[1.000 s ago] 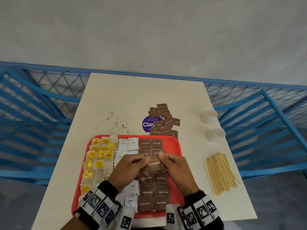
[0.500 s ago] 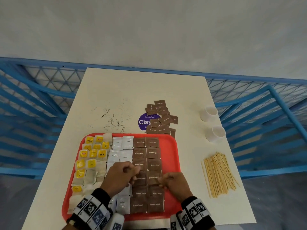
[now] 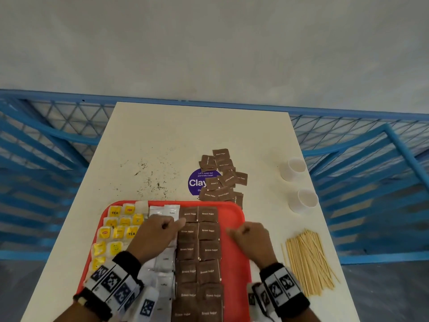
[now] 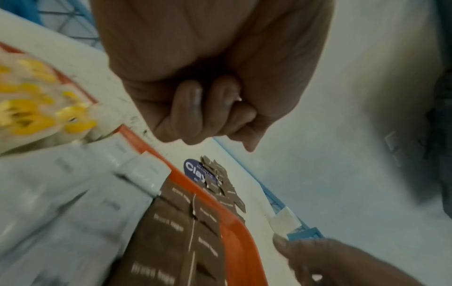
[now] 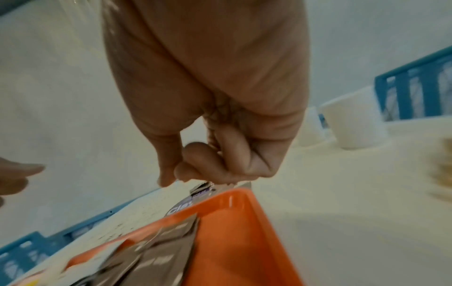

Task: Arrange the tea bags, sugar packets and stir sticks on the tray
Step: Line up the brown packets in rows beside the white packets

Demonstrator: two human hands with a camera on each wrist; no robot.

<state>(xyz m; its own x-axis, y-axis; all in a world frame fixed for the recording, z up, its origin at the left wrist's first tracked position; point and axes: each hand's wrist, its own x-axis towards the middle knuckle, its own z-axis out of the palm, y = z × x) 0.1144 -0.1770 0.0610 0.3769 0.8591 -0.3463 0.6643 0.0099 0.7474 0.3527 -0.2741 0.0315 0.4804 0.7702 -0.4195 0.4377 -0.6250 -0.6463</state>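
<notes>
**Tray stock count: sachets mostly laid, sticks outstanding**

I am reading both hands as empty and hovering over the red tray [image 3: 239, 256].

- Left hand [image 3: 154, 237]: fingers [image 4: 187, 108] curled into a loose fist, gripping nothing that the wrist view shows. It is hanging over the white packets [image 3: 164, 261], with the thumb side reaching towards the brown columns.
- Right hand [image 3: 251, 240]: fingers [image 5: 220, 160] curled in, holding nothing visible. It is hovering over the bare strip along the tray's right side.
- Tea bags [image 3: 116, 233], yellow-tagged: lying in rows on the tray beyond the left hand's little-finger side. I judge this lot placed.
- White packets: running in a column under and ahead of the left knuckles. Placed, though some are hidden by the wrist.
- Brown sugar packets [image 3: 199, 249]: sitting in two neat columns between the two hands. Placed.
- Loose brown packets [image 3: 220, 177]: lying in a heap on the table [image 3: 162, 140], well ahead of both sets of fingertips, just past the tray's far rim and partly covering a purple sticker [image 3: 197, 182]. Outstanding.
- Stir sticks [image 3: 308, 261]: lying bundled on the table, out past the right hand's little-finger side, off the tray. Outstanding.
- Two white cups [image 3: 298, 184]: standing ahead of the sticks.

I am judging the job past halfway, with the bare strip under the right hand remaining for the rest.
</notes>
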